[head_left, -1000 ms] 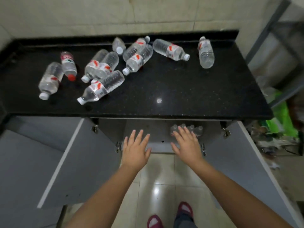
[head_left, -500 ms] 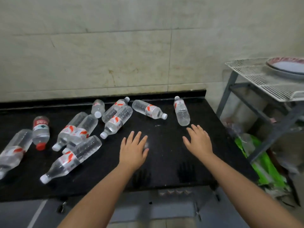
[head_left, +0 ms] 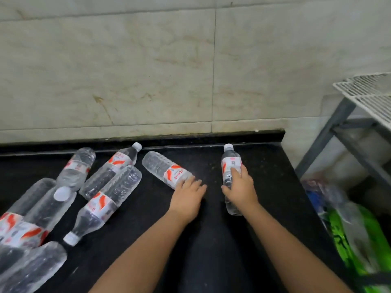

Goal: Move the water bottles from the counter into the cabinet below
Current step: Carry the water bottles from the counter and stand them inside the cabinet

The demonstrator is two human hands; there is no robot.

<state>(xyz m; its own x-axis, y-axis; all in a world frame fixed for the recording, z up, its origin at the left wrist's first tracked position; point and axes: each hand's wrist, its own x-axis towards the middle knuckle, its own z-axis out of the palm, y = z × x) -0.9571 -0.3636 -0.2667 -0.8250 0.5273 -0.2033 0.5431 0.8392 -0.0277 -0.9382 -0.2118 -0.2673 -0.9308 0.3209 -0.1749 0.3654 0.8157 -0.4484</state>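
Several clear water bottles with red-and-white labels lie on the black counter (head_left: 211, 250), most of them in a heap at the left (head_left: 110, 199). My left hand (head_left: 186, 197) is closed over the neck end of a bottle lying diagonally (head_left: 163, 168) near the back wall. My right hand (head_left: 240, 188) is wrapped around the middle of another bottle (head_left: 230, 163), whose white cap points to the wall and whose base shows below my wrist. Both bottles still rest on the counter. The cabinet below is out of view.
A tiled wall (head_left: 148, 70) rises straight behind the counter. Right of the counter's end stands a grey metal rack with a white wire shelf (head_left: 368, 92). Under it lie plastic bags, one bright green (head_left: 355, 235).
The view rose from the open cabinet to the counter. Both hands reached forward from the counter's front; each has closed on a bottle near the back.
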